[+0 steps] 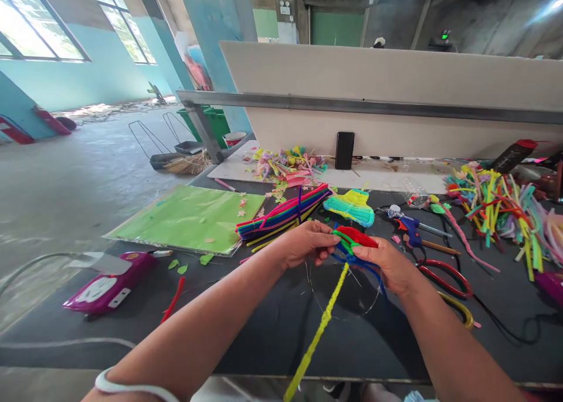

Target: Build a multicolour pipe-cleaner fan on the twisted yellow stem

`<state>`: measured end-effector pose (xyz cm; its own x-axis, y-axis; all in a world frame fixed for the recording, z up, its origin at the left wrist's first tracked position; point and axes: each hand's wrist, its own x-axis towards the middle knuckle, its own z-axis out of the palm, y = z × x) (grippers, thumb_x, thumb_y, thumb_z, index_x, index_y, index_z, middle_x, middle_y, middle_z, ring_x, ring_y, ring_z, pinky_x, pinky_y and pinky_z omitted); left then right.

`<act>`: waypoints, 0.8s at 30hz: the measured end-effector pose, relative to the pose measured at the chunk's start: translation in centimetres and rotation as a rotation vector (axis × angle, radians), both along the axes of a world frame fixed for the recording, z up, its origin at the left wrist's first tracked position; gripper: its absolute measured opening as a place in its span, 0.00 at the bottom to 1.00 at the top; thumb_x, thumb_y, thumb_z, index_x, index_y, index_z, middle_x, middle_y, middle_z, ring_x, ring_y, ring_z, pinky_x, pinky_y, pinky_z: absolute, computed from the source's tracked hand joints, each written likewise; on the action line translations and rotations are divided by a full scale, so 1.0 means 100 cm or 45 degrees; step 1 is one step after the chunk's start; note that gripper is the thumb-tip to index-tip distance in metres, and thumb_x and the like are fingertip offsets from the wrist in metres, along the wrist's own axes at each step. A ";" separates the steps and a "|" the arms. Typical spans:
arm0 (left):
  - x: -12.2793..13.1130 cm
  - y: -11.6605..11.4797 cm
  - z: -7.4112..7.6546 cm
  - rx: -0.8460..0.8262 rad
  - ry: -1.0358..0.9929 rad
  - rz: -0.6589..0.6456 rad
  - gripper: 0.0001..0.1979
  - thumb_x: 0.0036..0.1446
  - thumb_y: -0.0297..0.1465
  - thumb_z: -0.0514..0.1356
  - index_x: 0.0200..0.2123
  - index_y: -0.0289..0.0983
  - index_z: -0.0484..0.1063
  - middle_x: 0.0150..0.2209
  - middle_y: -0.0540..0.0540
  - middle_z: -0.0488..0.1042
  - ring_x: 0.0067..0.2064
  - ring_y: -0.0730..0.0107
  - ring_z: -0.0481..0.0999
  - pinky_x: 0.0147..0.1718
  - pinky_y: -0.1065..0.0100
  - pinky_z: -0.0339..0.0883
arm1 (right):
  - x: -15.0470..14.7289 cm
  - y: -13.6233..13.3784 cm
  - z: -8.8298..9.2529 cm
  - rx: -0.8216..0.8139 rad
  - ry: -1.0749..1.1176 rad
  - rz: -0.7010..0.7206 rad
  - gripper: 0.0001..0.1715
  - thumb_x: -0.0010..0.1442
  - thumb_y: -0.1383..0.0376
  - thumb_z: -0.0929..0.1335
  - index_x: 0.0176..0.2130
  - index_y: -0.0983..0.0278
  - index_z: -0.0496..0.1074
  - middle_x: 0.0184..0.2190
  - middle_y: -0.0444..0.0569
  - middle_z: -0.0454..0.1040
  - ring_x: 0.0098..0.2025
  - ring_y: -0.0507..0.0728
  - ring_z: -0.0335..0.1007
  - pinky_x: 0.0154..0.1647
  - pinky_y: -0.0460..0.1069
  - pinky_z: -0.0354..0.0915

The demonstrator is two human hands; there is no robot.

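Between my two hands, above the dark tabletop, is a pipe cleaner craft [357,236] with a red padded part and green and blue strands. My left hand [312,242] pinches its left side, thumb against the green strands. On the right side, my right hand [387,261] grips it, with the thumb on its front and blue ends sticking out below. A twisted yellow pipe cleaner [324,320] hangs from it toward the table's front edge. Just behind lie a banded bundle of colored pipe cleaners [281,214] and a yellow and turquoise pipe cleaner piece [350,207].
To the left are a green sheet in plastic [185,217] and a purple power strip [109,285]. Red-handled scissors [446,276] and a blue glue gun [410,232] lie right. Pipe cleaner scraps [492,200] pile up near a phone [344,150] propped against the white board [378,74].
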<state>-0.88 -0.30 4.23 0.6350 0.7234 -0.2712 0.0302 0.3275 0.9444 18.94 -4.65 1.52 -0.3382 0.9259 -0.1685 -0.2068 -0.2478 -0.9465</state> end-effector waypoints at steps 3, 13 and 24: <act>-0.001 0.000 0.001 0.001 0.011 -0.007 0.17 0.44 0.39 0.66 0.23 0.32 0.67 0.20 0.51 0.66 0.18 0.82 0.61 0.14 0.76 0.57 | -0.001 0.000 0.000 0.023 0.004 0.007 0.20 0.48 0.59 0.73 0.41 0.67 0.75 0.26 0.47 0.74 0.28 0.54 0.69 0.36 0.50 0.63; 0.003 0.000 -0.007 0.056 0.004 0.045 0.16 0.43 0.37 0.67 0.20 0.32 0.65 0.17 0.52 0.63 0.15 0.82 0.59 0.11 0.76 0.51 | -0.001 0.000 -0.003 -0.015 -0.043 0.034 0.17 0.49 0.59 0.72 0.38 0.66 0.75 0.27 0.46 0.75 0.28 0.52 0.68 0.31 0.47 0.61; 0.001 0.003 -0.010 0.113 0.033 0.007 0.19 0.47 0.44 0.64 0.23 0.32 0.67 0.18 0.52 0.63 0.16 0.83 0.58 0.12 0.77 0.51 | 0.000 0.002 -0.001 -0.009 -0.033 -0.036 0.16 0.48 0.61 0.72 0.38 0.66 0.76 0.26 0.46 0.75 0.26 0.51 0.66 0.27 0.46 0.58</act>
<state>-0.74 0.00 3.26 0.6245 0.7487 -0.2223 0.0536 0.2428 0.9686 18.90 -4.45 1.41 -0.3076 0.9336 -0.1837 -0.1894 -0.2493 -0.9497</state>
